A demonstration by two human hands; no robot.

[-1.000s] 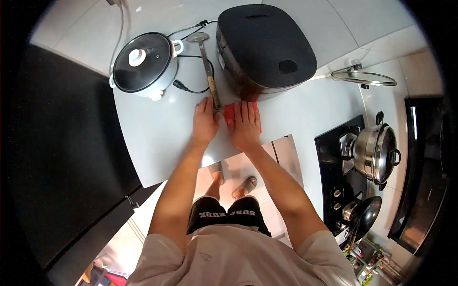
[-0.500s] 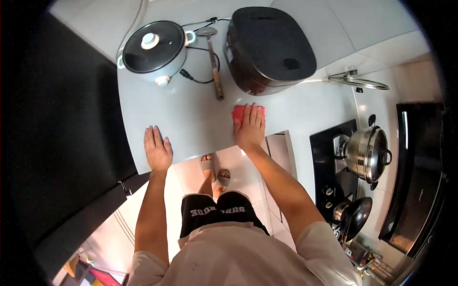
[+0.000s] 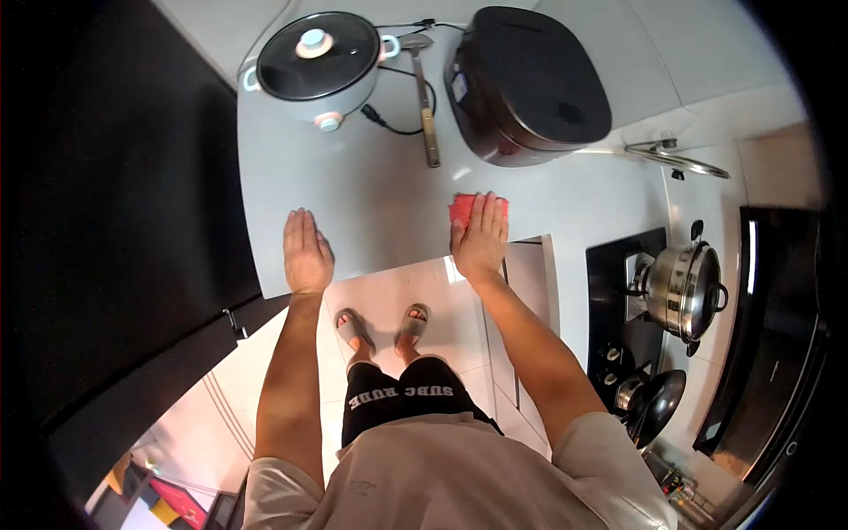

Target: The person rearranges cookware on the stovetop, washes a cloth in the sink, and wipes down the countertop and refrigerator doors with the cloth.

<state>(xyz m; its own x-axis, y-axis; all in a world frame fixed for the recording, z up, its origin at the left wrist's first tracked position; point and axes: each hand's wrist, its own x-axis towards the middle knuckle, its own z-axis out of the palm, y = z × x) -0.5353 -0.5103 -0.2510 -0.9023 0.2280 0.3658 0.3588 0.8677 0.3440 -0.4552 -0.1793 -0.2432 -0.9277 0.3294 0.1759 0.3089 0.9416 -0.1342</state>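
Note:
My left hand (image 3: 307,254) lies flat on the white counter (image 3: 380,225), near its left front edge, fingers stretched out and nothing held. Under the fingers of my right hand (image 3: 480,238) is a red cloth (image 3: 462,208), pressed against the counter; my palm reaches the front edge. Behind and between the hands lies a ladle (image 3: 427,124) with its handle end towards me. A black rice cooker (image 3: 534,79) stands behind my right hand. At the back left is a white electric pot (image 3: 322,71) with a dark lid.
A black cord with a plug (image 3: 373,114) lies beside the ladle. To the right, a steel pot (image 3: 680,287) and a dark wok (image 3: 660,406) sit on the black stove (image 3: 605,309). A glass lid (image 3: 680,161) hangs by the wall. A dark cabinet (image 3: 150,221) borders the left.
My left hand has moved from the ladle's handle end to the left part of the counter. My right hand and the red cloth have moved slightly towards the front edge. My feet have shifted.

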